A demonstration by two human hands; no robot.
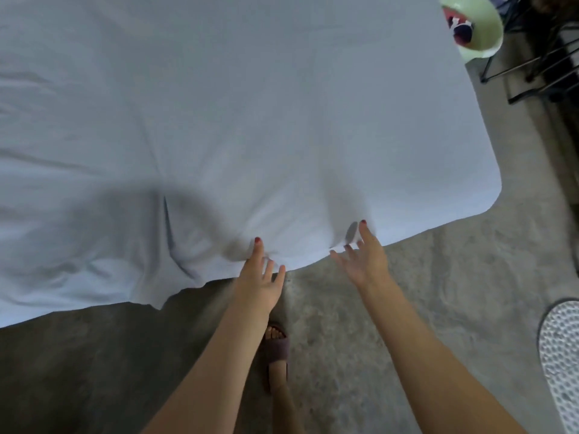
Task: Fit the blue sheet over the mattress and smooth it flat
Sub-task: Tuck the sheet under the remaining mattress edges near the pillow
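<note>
One blue sheet (238, 114), largest item, spread across the mattress and filling most of the view; the mattress itself is wholly covered and not separately visible. Right near corner of the sheet sits rounded and taut; left near portion lies slack, with a deep fold and a loose flap of hem hanging lower toward the floor (438, 277). Long creases run across the left side. Floor: grey concrete, near and right. One black metal rack (545, 64), far right. One pale green basin (479, 29), far right corner, holding something red and dark that is too small to identify. One white textured mat (560, 355), near right edge. One foot in a brown slipper (277, 349), near centre, on the floor. Two bare hands at the near edge of the sheet: left hand (258, 277), thumb on top of the cloth, other fingers spread and loosely extended at the hem, touching it with no clear pinch; right hand (365, 258), fingers splayed wide, holding nothing, thumb tip at the fabric edge. Step in hand, by judgement: seating and smoothing the near edge, the right corner done. Next move likely calls for taking up the slack hem on the left, drawing it down over the mattress side, then sweeping flat palms over the creases.
</note>
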